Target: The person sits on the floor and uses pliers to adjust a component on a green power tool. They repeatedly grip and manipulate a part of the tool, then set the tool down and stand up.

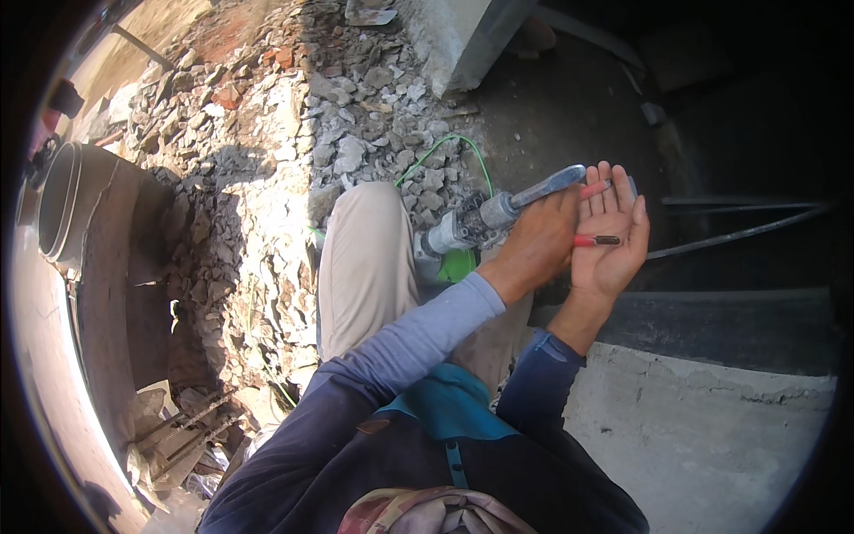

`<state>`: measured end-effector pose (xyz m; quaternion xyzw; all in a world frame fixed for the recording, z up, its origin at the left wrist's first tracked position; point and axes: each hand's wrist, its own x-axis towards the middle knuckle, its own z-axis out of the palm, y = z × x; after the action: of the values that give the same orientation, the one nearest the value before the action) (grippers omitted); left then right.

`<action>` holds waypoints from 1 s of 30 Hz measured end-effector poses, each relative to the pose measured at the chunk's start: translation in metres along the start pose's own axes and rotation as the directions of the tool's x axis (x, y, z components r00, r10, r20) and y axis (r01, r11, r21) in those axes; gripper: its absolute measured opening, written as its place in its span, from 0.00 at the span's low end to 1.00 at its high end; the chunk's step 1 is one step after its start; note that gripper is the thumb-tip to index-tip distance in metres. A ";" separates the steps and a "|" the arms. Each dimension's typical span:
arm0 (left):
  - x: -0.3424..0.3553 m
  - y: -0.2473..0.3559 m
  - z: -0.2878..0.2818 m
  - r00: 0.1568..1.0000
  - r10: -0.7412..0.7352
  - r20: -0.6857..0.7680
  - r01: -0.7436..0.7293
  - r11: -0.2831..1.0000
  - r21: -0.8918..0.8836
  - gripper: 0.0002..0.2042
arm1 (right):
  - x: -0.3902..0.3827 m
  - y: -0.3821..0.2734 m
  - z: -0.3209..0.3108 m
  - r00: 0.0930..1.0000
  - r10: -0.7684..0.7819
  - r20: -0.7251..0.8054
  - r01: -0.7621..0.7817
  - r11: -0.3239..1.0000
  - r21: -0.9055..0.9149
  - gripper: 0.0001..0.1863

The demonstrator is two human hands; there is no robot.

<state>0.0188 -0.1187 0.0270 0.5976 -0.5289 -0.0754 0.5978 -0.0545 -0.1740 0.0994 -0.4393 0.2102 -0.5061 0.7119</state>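
My left hand shows its back, with the fingers bent out of sight over my right palm. At its finger side a short red piece with a dark tip and a second red piece stick out; I cannot make out whether they belong to one tool. My right hand is palm up with fingers stretched out, and the red pieces lie over it. Just left of the hands rests a grey demolition hammer with a green part. Its flat metal chisel points past my left knuckles.
Broken concrete rubble spreads ahead and to the left. A green cord loops over it. A concrete pillar stands ahead; a bucket-like container is far left. Metal rods and a concrete ledge lie to the right.
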 end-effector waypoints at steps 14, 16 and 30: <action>0.002 0.001 -0.007 0.998 0.000 0.067 0.001 1.000 -0.019 0.40 | 0.025 0.003 -0.026 0.995 0.048 -0.085 -0.058 0.991 -0.118 0.20; 0.002 0.001 -0.006 0.998 0.016 0.055 -0.015 1.000 -0.020 0.41 | 0.028 0.006 -0.031 0.995 0.041 -0.086 -0.051 0.992 -0.116 0.18; 0.002 0.000 -0.006 0.997 0.030 0.073 -0.024 0.996 -0.085 0.41 | 0.035 0.010 -0.040 0.995 0.017 -0.094 -0.030 0.991 -0.134 0.16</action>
<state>0.0238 -0.1162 0.0299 0.5615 -0.5551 -0.1116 0.6034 -0.0655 -0.2209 0.0751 -0.4598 0.2819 -0.5022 0.6759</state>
